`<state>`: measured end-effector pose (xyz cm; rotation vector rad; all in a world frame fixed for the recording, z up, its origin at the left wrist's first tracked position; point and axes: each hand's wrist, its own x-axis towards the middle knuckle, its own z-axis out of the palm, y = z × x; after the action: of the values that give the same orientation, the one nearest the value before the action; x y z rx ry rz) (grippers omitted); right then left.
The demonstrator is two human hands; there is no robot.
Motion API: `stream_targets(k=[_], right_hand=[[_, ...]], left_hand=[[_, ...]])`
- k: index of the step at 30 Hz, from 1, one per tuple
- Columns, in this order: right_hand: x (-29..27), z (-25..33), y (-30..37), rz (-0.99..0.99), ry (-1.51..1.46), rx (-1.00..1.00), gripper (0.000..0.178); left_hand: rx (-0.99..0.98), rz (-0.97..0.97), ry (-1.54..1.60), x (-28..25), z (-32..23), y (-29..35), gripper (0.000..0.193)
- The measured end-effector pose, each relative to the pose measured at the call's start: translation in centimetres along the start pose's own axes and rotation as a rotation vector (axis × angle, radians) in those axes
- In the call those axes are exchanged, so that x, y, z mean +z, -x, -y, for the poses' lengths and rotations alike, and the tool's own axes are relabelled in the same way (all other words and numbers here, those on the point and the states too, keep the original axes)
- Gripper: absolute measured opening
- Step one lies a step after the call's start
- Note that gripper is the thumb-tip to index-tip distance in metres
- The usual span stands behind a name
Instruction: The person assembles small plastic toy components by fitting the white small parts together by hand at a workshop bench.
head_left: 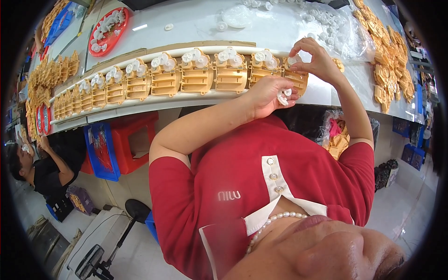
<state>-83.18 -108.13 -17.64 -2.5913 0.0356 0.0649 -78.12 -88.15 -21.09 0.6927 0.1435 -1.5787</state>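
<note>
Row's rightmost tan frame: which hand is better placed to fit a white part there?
Likely the right hand: it pinches a white part at that frame; the left hand holds several loose white pieces.

Row of housings (198,80), tray (116,40) behind left — bag (363,45) behind right

Assembly workshop: long bench (196,29), row of yellow plastic housings (197,83), heaped parts (391,70), co-worker (52,173) alongside.

Left hand (273,95), one; right hand (318,59), one. Yellow housings (196,81) in row: at least ten, far end too small to count. White pieces (283,99) in left hand: two or more. White wheel (292,60) at right fingertips: one. Shirt buttons (273,176): three. Pearl necklace (275,218): one.
</note>
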Motion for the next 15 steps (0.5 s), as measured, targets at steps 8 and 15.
stream_targets(k=[8, 15], right_hand=[[-5.4, 6.1, 1.3, -0.119, -0.075, 0.059, 0.025], [-14.1, 11.7, 4.4, -0.237, -0.143, 0.056, 0.019]], left_hand=[[-0.014, 0.114, 0.066, 4.9, -2.1, 7.4, 0.027], [0.956, 0.303, -0.286, 13.8, -19.2, 15.3, 0.02]])
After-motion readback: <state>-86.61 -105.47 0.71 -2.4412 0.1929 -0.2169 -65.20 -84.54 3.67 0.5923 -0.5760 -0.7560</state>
